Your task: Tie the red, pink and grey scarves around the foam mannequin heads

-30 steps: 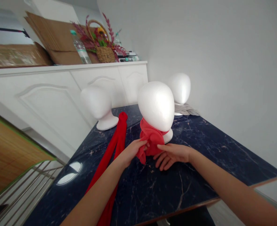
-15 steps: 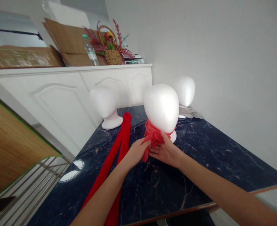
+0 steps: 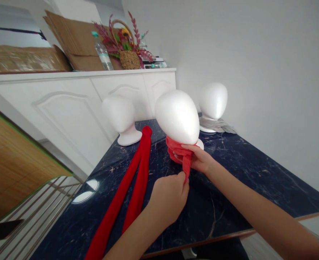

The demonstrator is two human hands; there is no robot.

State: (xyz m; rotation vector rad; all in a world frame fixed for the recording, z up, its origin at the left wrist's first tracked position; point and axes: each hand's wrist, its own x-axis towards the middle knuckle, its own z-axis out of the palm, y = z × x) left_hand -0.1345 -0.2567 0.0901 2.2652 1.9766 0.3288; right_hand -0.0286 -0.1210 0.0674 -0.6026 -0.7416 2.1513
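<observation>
A white foam mannequin head (image 3: 178,115) leans to one side on the table, with a coral-red scarf (image 3: 177,148) wrapped around its neck. My left hand (image 3: 170,195) is closed on the hanging end of this scarf, just below the neck. Against the wrapped part, my right hand (image 3: 199,158) grips the scarf with its thumb in front; some of its fingers are hidden behind the cloth. Left of my hands, a long bright red scarf (image 3: 138,173) lies folded in two strands down the table.
Another white mannequin head (image 3: 120,115) stands at the back left. A third head (image 3: 213,101) at the back right has a grey scarf (image 3: 219,125) around its base. Behind the dark marbled table (image 3: 246,169), a white cabinet (image 3: 67,108) carries cardboard, a bottle and a flower basket (image 3: 129,59).
My left hand has moved down and right, pulling the scarf end downward. The middle mannequin head has tilted over, and my right hand has shifted slightly up and right.
</observation>
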